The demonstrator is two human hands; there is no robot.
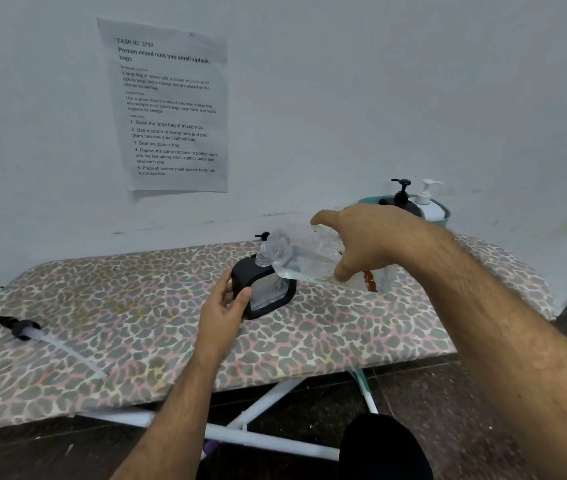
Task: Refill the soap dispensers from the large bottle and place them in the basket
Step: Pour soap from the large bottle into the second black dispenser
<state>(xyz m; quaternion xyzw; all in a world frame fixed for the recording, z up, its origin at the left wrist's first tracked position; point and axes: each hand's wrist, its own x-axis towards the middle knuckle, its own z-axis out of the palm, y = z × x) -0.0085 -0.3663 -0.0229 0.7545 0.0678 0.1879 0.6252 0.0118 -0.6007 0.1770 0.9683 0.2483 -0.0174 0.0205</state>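
A black soap dispenser (pixel 268 292) with a clear window stands uncapped in the middle of the ironing board (pixel 136 306). My left hand (pixel 225 313) grips its left side. My right hand (pixel 365 244) holds the large clear bottle (pixel 310 258) tipped on its side, its threaded mouth right at the dispenser's neck. A teal basket (pixel 443 216) at the back right holds a black pump dispenser (pixel 403 199) and a white pump dispenser (pixel 427 202).
A loose black pump head with its long clear tube (pixel 29 330) lies at the board's left end. Another small black pump part (pixel 263 236) lies behind the dispenser. A printed sheet (pixel 167 109) hangs on the wall. White board legs (pixel 261 431) stand on the dark floor.
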